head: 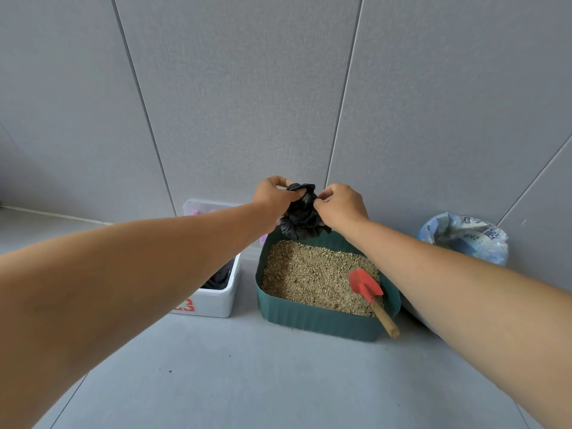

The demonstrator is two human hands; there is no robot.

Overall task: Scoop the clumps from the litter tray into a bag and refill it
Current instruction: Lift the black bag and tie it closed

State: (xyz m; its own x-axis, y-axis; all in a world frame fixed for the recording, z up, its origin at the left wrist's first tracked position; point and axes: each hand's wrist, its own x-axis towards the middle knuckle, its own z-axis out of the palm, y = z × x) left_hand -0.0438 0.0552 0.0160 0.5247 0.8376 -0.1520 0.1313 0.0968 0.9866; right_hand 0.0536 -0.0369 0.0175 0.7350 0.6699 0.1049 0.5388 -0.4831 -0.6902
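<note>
**Q:** How were the fingers set?

**A:** Both hands were held over the far end of the green litter tray [312,320]. The left hand [272,196] had its fingers curled tight and pinched the bunched top of the black bag [301,222]. The right hand [340,205] pinched the same crumpled top from the other side, its fingers likewise closed.

**Q:** How did the bag look?

**A:** It was small, dark and wrinkled, gathered into a wad between the two hands. Its lower folds hung at the tray's far rim; whether they touched the rim could not be told.

**Q:** What did the tray hold?

**A:** It held a fairly level bed of tan granular litter [309,274]. A red scoop [365,284] lay on the litter at the near right corner, with its wooden handle resting over the rim.

**Q:** What stood nearby?

**A:** A white box [216,301] with dark material inside stood just left of the tray. A blue-and-white sack [464,239] stood against the wall to the right.
</note>
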